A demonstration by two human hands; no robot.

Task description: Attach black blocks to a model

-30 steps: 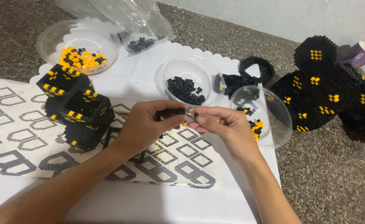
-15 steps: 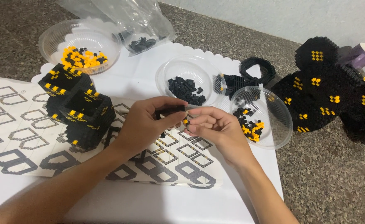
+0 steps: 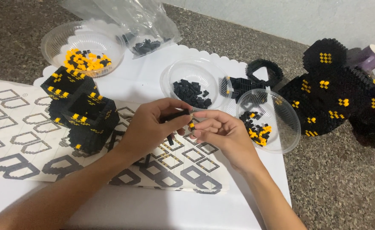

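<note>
- The left hand [image 3: 147, 127] sits at the centre of the frame, its fingers pinched round a small black block strip [image 3: 173, 117]; a short black piece hangs just under the thumb.
- The right hand [image 3: 221, 134] meets it from the right, fingertips closed on a tiny yellow brick [image 3: 191, 125] that touches the end of the strip.
- Both hands hover just above the printed instruction sheet [image 3: 21, 136], which lies on the white mat [image 3: 145, 81].
- To seat the brick well, I judge the left hand should hold the strip level and rigid while the right squares the studs before pressing; a tilted press could pop the brick out or bend the strip.
- Spare parts are close: 1 clear bowl of black bricks [image 3: 191, 91] above the hands, 1 bowl of mixed black and yellow bricks [image 3: 260, 127] at the right, 1 bowl of yellow bricks [image 3: 85, 59] in the upper left.
- A stack of black-and-yellow cube sections [image 3: 83, 113] stands left of the hands, a large finished black model [image 3: 336, 93] lies at the right edge, and a plastic bag [image 3: 145, 25] sits at the top.
</note>
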